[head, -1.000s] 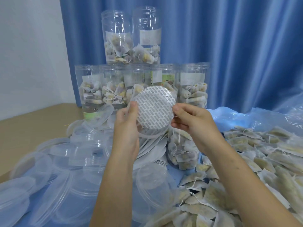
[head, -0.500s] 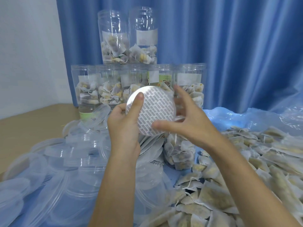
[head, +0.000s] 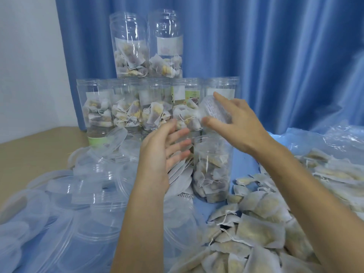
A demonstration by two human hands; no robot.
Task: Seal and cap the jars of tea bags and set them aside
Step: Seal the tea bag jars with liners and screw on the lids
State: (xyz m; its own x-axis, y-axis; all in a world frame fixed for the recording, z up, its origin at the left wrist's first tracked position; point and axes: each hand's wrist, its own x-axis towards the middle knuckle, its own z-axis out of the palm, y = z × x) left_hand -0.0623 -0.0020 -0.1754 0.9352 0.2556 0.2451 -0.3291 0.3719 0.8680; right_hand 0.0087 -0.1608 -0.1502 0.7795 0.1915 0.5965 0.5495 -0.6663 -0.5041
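From the head camera, the patterned seal disc (head: 213, 111) is now seen gripped by the right hand (head: 239, 123) alone, between thumb and fingers, tilted and held above the mouth of the open jar (head: 212, 168). Half a second ago it was held by both hands, facing the camera. The left hand (head: 163, 152) has been taken off the disc and is lowered, fingers spread and relaxed, nothing held, just left of the jar.

The open jar is about half filled with tea bags. Behind it, a row of five clear jars (head: 155, 107) holding tea bags is stacked against the blue curtain (head: 285, 56), with two more jars (head: 146, 44) set on top. Clear lids (head: 88, 186) are heaped at the left; loose tea bags (head: 262, 223) are piled at the right, and spare seal discs (head: 181, 174) lie beside the jar.

Pale and green labels are seen on the jars; their writing cannot be read.
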